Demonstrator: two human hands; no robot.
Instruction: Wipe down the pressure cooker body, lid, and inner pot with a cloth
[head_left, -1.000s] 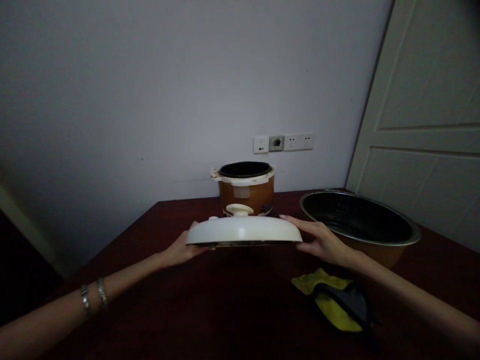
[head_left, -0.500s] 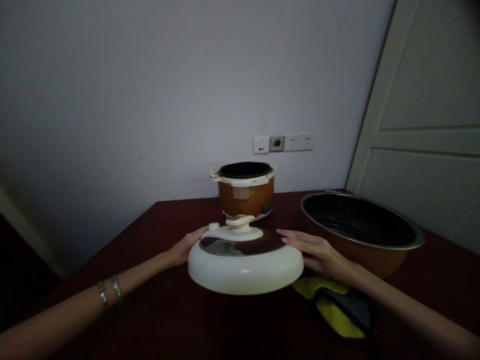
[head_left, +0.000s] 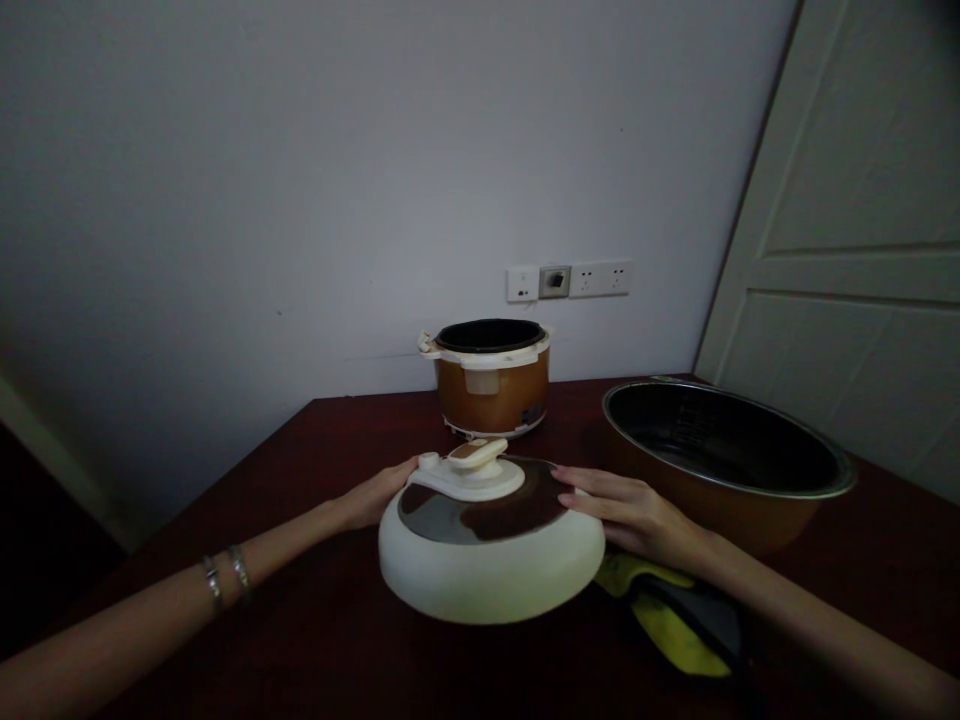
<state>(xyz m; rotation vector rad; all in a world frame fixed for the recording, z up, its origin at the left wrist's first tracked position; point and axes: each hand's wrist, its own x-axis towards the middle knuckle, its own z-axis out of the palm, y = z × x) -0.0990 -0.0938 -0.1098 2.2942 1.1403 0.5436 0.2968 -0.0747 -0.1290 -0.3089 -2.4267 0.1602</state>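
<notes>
Between my two hands is a white rice cooker lid (head_left: 491,580) with a brown and grey top panel and a raised knob handle (head_left: 478,455). My left hand (head_left: 379,495) grips its far left edge, the fingertips mostly hidden behind it. On the right side, my right hand (head_left: 630,512) holds the rim with fingers lying over the top panel. The lid is tilted, its near edge lower. Beyond it stands the orange-brown rice cooker body (head_left: 491,390), lidless, with a white rim and dark interior.
To the right sits a large inner pot (head_left: 712,525) with a dark inside and metal rim. A yellow and grey cloth or glove (head_left: 679,620) lies beneath my right forearm on the dark red table (head_left: 300,610). Wall sockets (head_left: 600,279) are behind, and a door (head_left: 855,200) is at right.
The lid has tipped toward me, its near edge dropping and more of the top panel showing. Both hands keep their hold on its sides.
</notes>
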